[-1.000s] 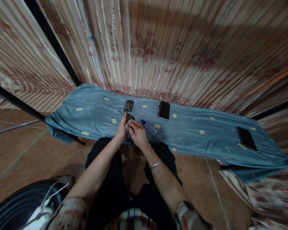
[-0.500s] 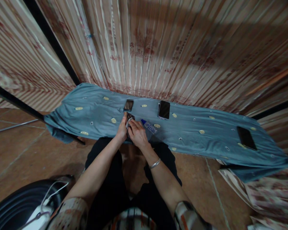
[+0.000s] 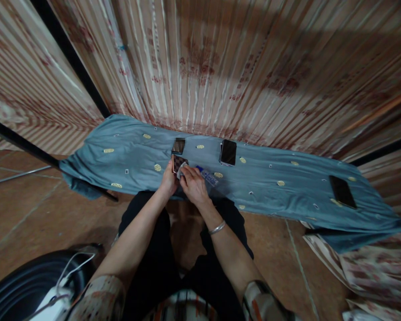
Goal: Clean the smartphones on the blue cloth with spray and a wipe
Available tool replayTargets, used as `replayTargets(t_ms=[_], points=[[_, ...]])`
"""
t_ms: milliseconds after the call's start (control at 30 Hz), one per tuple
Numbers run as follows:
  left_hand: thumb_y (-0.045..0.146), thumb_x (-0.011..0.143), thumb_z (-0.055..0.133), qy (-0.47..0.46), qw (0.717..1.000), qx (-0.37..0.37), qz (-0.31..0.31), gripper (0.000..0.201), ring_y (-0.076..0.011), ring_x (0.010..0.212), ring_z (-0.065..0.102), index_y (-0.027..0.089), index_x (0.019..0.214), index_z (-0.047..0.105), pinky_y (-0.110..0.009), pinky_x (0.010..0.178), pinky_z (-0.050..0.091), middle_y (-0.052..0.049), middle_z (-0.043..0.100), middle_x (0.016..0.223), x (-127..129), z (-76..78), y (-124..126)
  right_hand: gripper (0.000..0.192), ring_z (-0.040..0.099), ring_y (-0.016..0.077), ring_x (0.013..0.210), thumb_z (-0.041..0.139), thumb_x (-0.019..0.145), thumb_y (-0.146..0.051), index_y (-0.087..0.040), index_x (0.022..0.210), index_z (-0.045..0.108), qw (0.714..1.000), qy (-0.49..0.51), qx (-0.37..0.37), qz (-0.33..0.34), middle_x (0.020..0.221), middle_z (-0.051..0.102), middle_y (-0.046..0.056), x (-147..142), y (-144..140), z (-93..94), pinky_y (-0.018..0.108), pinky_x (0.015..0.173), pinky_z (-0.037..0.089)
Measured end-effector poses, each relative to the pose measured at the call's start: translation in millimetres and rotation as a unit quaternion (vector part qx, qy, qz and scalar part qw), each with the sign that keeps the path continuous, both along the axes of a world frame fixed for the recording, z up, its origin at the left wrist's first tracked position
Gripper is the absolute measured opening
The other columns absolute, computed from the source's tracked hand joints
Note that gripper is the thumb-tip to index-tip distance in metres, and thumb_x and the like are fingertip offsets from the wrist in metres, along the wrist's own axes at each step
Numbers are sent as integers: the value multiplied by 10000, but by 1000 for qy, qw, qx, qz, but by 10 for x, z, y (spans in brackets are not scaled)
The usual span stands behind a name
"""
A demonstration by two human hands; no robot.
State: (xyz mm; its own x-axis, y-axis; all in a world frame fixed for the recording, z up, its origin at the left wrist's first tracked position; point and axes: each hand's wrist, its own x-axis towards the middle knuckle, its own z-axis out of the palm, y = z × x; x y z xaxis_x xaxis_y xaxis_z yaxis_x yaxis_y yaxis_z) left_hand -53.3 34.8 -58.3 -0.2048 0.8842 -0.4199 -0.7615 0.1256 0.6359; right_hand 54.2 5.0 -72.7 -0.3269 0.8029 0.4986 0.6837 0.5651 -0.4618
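Observation:
My left hand (image 3: 169, 181) grips a phone (image 3: 178, 162) by its left edge, its dark screen tilted up. Pressed against that screen is a small pale cloth (image 3: 182, 170), pinched in my right hand (image 3: 193, 184). Both hands meet over the near edge of a blue-grey embroidered cloth (image 3: 130, 151) spread on the floor. A small clear spray bottle with a blue cap (image 3: 207, 176) lies on the blue-grey cloth just right of my right hand. A silver bangle sits on my right wrist.
On the embroidered cloth lie a second phone (image 3: 178, 146) behind my hands, a third (image 3: 228, 152) further right, and another (image 3: 342, 191) at the far right. A striped curtain hangs behind. A black rounded object with white cables (image 3: 36, 285) is at lower left.
My hands and the phone have shifted slightly up and away. My right hand's cloth has moved up over the phone's screen.

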Motion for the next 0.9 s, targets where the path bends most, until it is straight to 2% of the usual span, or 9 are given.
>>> replayTargets(t_ms=[167, 433, 533, 667, 900], points=[[359, 1053, 442, -3, 1000, -1, -24, 396, -198, 812, 754, 187, 794, 687, -295, 852, 599, -45, 740, 689, -6, 98, -43, 297, 659, 281, 1209, 552, 990, -189, -159, 1234, 719, 1000, -3, -18, 0, 1331, 725, 143, 70, 12, 8, 457, 1122, 511], [304, 1090, 308, -12, 999, -40, -9, 495, -188, 807, 755, 178, 784, 676, -284, 848, 597, -46, 724, 664, 29, 255, -94, 305, 642, 265, 1267, 535, 1010, -188, -176, 1252, 720, 998, 15, -51, 16, 1360, 715, 133, 115, 41, 9, 466, 1187, 445], [311, 1087, 324, -10, 999, -51, -11, 475, -165, 700, 721, 165, 823, 690, -266, 750, 585, -32, 721, 678, -3, 257, -91, 307, 646, 260, 1261, 536, 1008, -185, -189, 1247, 727, 998, 21, -57, 17, 1364, 718, 122, 147, 52, 18, 456, 1179, 453], [340, 1081, 339, -3, 998, -61, -11, 454, -136, 502, 585, 147, 918, 717, -249, 553, 494, -4, 678, 627, -58, 215, -80, 311, 666, 255, 1238, 542, 997, -171, -201, 1239, 734, 998, 30, -59, 14, 1354, 726, 120, 187, 67, 25, 456, 1170, 472], [376, 1067, 331, 8, 998, -54, -29, 457, -173, 561, 638, 142, 1088, 723, -282, 569, 501, -49, 737, 730, -92, 194, -79, 333, 684, 244, 1247, 563, 974, -136, -209, 1254, 727, 997, 43, -63, 11, 1329, 743, 120, 234, 106, -29, 443, 1156, 492]])
